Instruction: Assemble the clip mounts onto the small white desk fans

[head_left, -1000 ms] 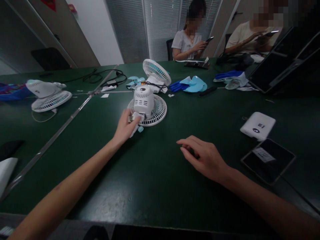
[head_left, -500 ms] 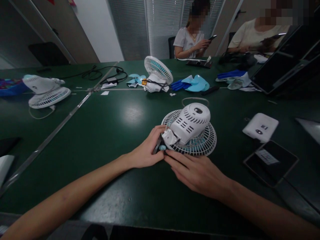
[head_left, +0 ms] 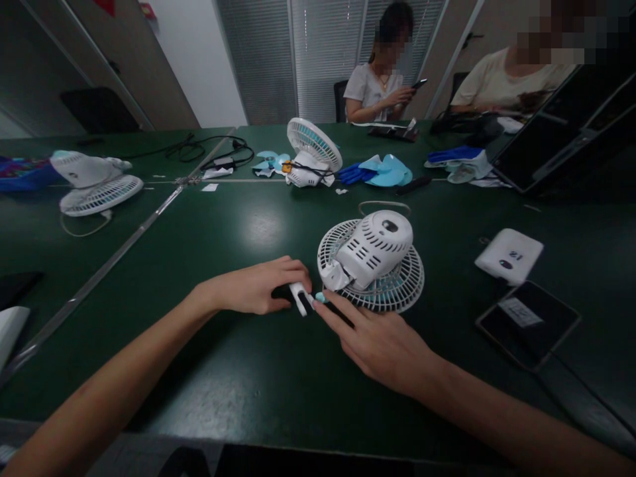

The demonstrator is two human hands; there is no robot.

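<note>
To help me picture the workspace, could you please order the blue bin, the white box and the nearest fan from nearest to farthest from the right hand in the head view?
From the right hand:
1. Nearest fan: just beyond its fingers.
2. White box: off to the right.
3. Blue bin: at the far left.

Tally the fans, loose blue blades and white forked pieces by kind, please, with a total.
Fans: 3
Loose blue blades: 2
White forked pieces: 1
Total: 6
</note>
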